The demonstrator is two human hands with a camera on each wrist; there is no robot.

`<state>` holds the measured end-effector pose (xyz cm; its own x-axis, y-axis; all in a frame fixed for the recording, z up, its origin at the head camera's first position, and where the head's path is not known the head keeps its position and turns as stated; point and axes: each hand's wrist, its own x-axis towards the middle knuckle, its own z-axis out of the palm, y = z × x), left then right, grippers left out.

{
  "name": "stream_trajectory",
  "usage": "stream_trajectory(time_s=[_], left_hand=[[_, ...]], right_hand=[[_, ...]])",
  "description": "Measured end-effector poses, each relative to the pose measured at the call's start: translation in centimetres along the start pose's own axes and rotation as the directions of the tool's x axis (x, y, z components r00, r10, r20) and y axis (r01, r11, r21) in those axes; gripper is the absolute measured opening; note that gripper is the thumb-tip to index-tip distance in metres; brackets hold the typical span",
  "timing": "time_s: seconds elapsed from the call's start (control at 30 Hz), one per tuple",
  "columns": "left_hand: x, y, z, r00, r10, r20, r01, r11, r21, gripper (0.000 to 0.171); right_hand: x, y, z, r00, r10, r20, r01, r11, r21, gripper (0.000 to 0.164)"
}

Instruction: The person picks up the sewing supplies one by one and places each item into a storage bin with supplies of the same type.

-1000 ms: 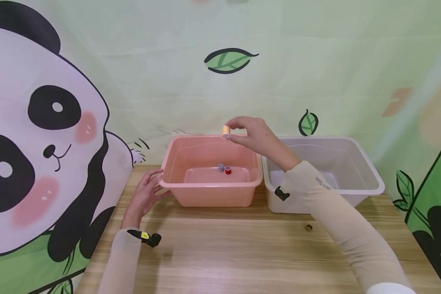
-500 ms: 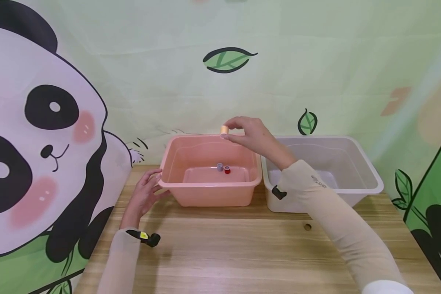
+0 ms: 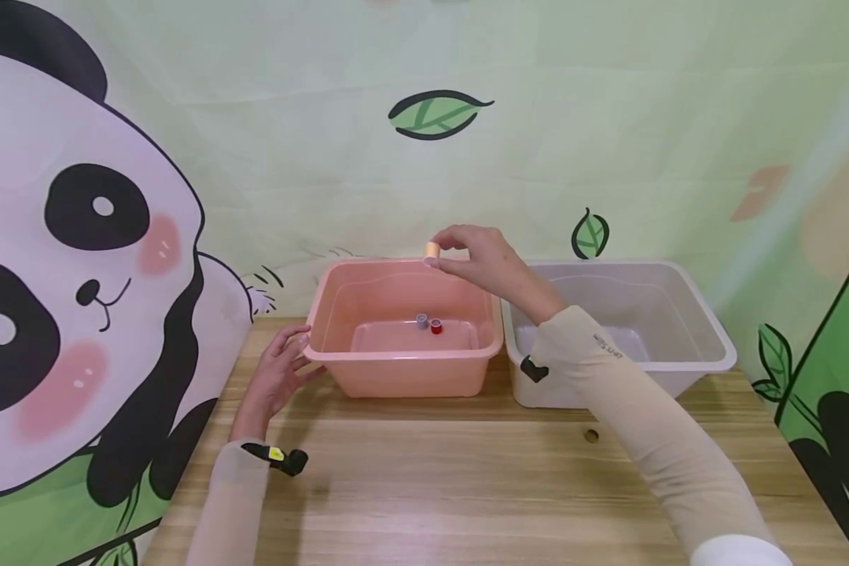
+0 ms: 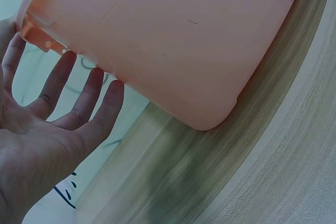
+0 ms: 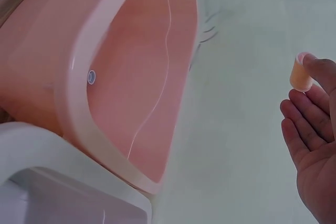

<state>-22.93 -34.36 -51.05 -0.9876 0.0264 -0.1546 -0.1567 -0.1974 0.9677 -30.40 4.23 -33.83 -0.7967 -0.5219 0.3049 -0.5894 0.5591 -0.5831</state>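
Note:
My right hand (image 3: 486, 258) pinches a small pale-orange thread spool (image 3: 431, 251) between thumb and fingers, up at the height of the pink bin's far rim. In the right wrist view, the spool (image 5: 301, 74) shows a whitish end under the thumb, and the other fingers extend below it. My left hand (image 3: 277, 376) touches the left side of the pink bin (image 3: 403, 358), fingers spread and slightly bent. The left wrist view shows its fingertips against the bin's edge. Inside that bin, a blue-grey spool (image 3: 421, 321) and a red spool (image 3: 435, 326) stand close together.
A light grey bin (image 3: 679, 365) stands right beside the pink one, partly behind my right forearm. Both rest at the back of a wooden table (image 3: 424, 479) with a small round hole (image 3: 591, 436). A panda-printed cloth (image 3: 311, 173) hangs behind.
The whole head view has shifted slightly. The right hand, still pinching the orange spool, stays almost in place above the pink bin, and the left hand keeps its place at the bin's side.

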Motion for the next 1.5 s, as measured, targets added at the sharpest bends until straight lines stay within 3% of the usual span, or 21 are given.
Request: stream_trajectory(time_s=[0.37, 1.5], left_hand=[[0.0, -0.1, 0.0, 1.0, 0.024, 0.009, -0.024, 0.999, -0.032, 0.016], [-0.1, 0.0, 0.0, 1.0, 0.021, 0.014, -0.021, 0.999, -0.025, 0.027]], right_hand=[[0.2, 0.3, 0.2, 0.999, 0.04, 0.017, -0.04, 0.999, -0.008, 0.036], [1.1, 2.0, 0.5, 0.991, 0.13, 0.025, -0.13, 0.991, -0.018, 0.037]])
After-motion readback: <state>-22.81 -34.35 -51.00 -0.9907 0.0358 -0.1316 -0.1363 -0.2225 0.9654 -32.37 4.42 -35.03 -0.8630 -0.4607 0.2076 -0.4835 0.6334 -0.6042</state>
